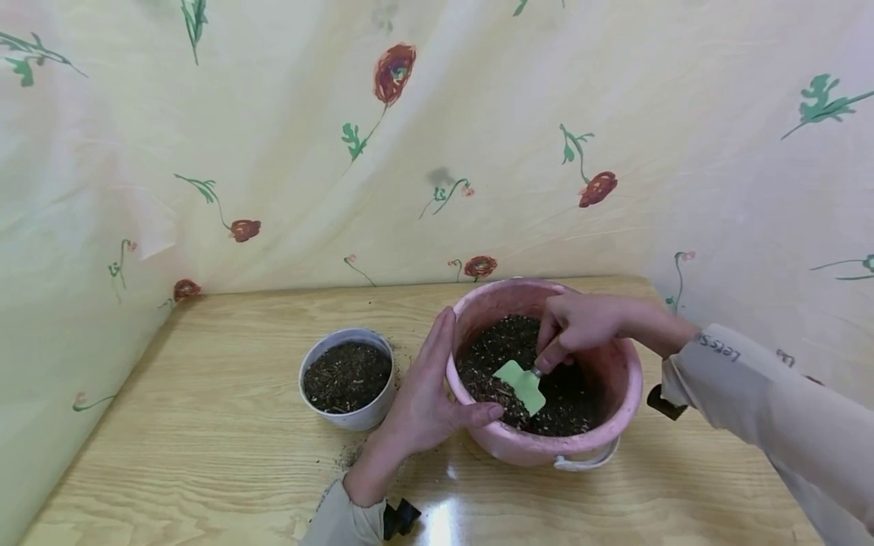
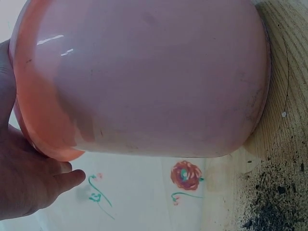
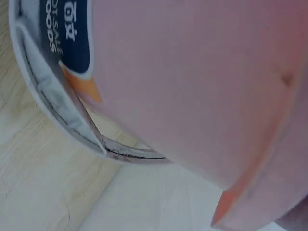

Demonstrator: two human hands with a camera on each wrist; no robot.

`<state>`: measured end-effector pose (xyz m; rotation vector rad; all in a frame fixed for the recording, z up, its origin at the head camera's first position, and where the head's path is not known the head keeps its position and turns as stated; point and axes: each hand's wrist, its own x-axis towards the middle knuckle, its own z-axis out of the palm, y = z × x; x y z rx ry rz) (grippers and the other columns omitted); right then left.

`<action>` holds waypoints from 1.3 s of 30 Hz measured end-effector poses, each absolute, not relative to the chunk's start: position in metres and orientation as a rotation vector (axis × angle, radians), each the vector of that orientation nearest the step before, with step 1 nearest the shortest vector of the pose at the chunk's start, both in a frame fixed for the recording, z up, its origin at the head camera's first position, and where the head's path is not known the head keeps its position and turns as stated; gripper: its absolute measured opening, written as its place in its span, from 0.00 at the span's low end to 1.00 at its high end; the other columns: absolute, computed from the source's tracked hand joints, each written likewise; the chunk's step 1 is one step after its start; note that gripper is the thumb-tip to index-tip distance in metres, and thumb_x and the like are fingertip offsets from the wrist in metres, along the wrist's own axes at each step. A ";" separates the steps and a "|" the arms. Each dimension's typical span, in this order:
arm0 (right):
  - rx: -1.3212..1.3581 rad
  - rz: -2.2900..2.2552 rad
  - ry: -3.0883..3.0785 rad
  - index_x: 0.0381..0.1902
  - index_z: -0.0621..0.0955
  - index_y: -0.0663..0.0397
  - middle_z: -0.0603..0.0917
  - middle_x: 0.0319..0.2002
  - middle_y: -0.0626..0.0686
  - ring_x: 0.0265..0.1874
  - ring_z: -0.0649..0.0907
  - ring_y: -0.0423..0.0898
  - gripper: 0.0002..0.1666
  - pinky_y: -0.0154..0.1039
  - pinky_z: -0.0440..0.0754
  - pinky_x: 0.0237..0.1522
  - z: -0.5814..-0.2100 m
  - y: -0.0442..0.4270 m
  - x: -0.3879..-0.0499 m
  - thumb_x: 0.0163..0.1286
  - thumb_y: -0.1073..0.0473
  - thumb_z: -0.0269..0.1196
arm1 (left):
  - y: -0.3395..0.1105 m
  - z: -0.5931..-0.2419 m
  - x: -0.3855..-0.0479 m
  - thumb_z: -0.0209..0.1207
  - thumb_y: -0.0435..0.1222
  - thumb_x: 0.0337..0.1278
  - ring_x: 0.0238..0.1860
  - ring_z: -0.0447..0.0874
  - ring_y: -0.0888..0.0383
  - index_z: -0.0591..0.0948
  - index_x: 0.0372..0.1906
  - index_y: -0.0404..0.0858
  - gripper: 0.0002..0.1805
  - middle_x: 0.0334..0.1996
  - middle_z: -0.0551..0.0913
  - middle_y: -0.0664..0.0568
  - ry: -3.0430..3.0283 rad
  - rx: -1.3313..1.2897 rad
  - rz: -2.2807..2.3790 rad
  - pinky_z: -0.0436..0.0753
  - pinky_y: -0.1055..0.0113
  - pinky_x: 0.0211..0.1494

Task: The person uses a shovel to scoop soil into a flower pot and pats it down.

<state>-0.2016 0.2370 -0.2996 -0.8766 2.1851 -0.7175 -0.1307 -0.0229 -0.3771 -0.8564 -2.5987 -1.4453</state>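
Observation:
A pink bucket (image 1: pixel 519 449) holding dark soil (image 1: pixel 505 341) stands right of centre on the table. My left hand (image 1: pixel 426 402) rests against its left rim, thumb over the edge and fingers along the outside; the left wrist view shows this hand (image 2: pixel 33 178) at the rim too. Inside the bucket, my right hand (image 1: pixel 580 326) grips the handle of a small trowel with a light green blade (image 1: pixel 524 385), which lies against the soil. In the right wrist view the bucket's wall (image 3: pixel 192 86) fills most of the picture, and only a sliver of hand shows.
A white pot (image 1: pixel 362 417) filled with soil stands left of the bucket. Spilled soil (image 2: pixel 274 207) lies on the wooden table (image 1: pixel 205 425) between them. The bucket's white handle (image 3: pixel 62 113) hangs at its side. Flower-patterned cloth (image 1: pixel 293 152) encloses the table at the back and sides.

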 end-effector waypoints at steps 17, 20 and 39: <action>-0.639 -0.916 2.339 0.32 0.89 0.60 0.83 0.21 0.48 0.18 0.76 0.37 0.08 0.32 0.77 0.25 -0.297 0.240 -0.188 0.59 0.59 0.69 | -0.023 -0.377 -0.132 0.73 0.54 0.40 0.76 0.37 0.56 0.36 0.76 0.50 0.67 0.77 0.37 0.55 -2.572 -0.890 -1.452 0.50 0.49 0.74; -0.614 -0.924 2.361 0.32 0.89 0.60 0.82 0.21 0.48 0.20 0.75 0.36 0.08 0.32 0.77 0.26 -0.296 0.241 -0.186 0.60 0.59 0.69 | -0.023 -0.377 -0.132 0.73 0.54 0.40 0.76 0.38 0.56 0.36 0.76 0.50 0.67 0.77 0.37 0.55 -2.580 -0.883 -1.464 0.50 0.49 0.74; -0.665 -0.985 2.503 0.39 0.89 0.48 0.88 0.34 0.45 0.30 0.79 0.34 0.10 0.31 0.79 0.30 -0.288 0.267 -0.159 0.67 0.53 0.64 | -0.024 -0.377 -0.132 0.74 0.53 0.39 0.76 0.39 0.54 0.37 0.76 0.52 0.67 0.77 0.37 0.56 -2.573 -0.875 -1.495 0.53 0.48 0.73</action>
